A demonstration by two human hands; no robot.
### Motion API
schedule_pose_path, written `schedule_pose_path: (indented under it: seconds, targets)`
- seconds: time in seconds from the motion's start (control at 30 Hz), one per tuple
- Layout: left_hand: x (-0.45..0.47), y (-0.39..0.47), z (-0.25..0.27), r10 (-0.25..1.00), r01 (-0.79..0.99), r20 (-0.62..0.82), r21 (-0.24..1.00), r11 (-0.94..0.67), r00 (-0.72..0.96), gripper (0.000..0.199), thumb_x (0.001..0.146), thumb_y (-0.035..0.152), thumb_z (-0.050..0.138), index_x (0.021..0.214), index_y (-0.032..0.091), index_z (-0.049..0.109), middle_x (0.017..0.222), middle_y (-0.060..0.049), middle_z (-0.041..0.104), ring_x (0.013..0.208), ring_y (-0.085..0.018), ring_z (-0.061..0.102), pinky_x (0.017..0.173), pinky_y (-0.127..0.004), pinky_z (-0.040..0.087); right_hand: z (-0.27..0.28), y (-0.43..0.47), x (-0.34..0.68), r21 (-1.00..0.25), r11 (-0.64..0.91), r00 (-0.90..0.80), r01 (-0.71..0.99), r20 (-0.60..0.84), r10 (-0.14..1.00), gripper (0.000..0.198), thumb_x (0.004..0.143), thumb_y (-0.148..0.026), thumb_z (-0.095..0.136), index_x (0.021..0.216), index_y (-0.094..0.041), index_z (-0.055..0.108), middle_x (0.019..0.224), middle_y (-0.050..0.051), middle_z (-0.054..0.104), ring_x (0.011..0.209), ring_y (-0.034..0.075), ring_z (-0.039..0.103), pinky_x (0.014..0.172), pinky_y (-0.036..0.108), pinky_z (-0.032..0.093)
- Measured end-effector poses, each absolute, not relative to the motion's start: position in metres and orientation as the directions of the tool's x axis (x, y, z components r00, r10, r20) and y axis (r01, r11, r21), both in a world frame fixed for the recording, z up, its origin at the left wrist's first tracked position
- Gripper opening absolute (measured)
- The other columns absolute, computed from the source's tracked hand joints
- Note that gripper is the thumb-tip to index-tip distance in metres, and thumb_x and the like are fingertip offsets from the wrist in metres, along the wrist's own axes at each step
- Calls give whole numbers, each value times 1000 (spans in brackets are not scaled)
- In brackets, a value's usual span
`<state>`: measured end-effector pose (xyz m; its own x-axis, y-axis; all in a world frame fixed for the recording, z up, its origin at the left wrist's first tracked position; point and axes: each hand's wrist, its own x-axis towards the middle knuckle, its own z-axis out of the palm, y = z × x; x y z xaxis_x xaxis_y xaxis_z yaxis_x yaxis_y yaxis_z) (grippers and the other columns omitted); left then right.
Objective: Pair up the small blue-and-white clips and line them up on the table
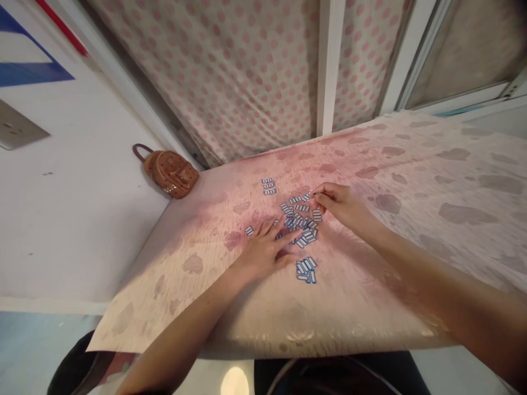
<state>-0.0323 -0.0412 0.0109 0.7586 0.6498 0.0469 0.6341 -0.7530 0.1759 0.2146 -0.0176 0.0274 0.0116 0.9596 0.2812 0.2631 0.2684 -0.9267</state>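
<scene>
Many small flat white pieces with blue edges lie in a loose pile (pixel 302 221) on the covered table. My left hand (pixel 265 244) rests over the left side of the pile, fingers spread, hiding some of the pieces under it. At the pile's far right edge, the thumb and fingertips of my right hand (pixel 331 200) are pinched together at one small blue-edged piece (pixel 307 196). Farther back sits a neat block of pieces in short rows (pixel 269 186). A smaller cluster (pixel 306 270) lies nearer to me, right of my left hand.
A patterned plastic cover (pixel 197 263) is spread over the table. A brown backpack-shaped bag (pixel 171 171) leans at the far left corner by the white wall (pixel 94 208). Behind the table hangs a polka-dot curtain (pixel 247 71), with a white post (pixel 329 66) in front.
</scene>
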Motion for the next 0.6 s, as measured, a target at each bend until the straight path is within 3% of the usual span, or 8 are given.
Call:
schedule_pose_path:
  seconds: [0.17, 0.3, 0.43, 0.6]
  targets:
    - [-35, -61, 20, 560, 532, 35, 268, -803, 828, 60, 96, 56, 49, 152, 36, 37, 163, -3, 29, 150, -27, 25, 121, -52, 25, 23, -15, 216, -925, 264, 19, 274, 280, 960, 15, 85, -30, 56, 72, -21, 60, 65, 1, 65, 58, 14, 56, 57, 27, 44]
    - [-42, -77, 23, 525, 495, 44, 275, -824, 850, 57, 94, 57, 51, 147, 35, 46, 163, -2, 28, 151, -29, 22, 122, -52, 23, 17, -12, 217, -937, 234, 20, 258, 247, 969, 13, 85, -31, 59, 77, -22, 61, 67, 1, 65, 56, 14, 56, 56, 28, 44]
    - [-47, -82, 17, 507, 486, 46, 222, -845, 861, 57, 93, 59, 52, 145, 37, 48, 164, -1, 24, 151, -31, 20, 122, -56, 23, 16, -10, 216, -941, 224, 8, 254, 233, 972, 9, 84, -27, 58, 77, -22, 61, 66, 1, 65, 54, 14, 56, 56, 29, 45]
    - [-48, -73, 4, 602, 594, 126, 95, -799, 789, 59, 95, 56, 49, 150, 35, 42, 165, -4, 20, 151, -35, 17, 120, -62, 20, 16, -11, 216, -938, 215, -6, 272, 222, 975, 10, 84, -24, 57, 75, -22, 60, 66, 0, 65, 54, 14, 56, 56, 28, 46]
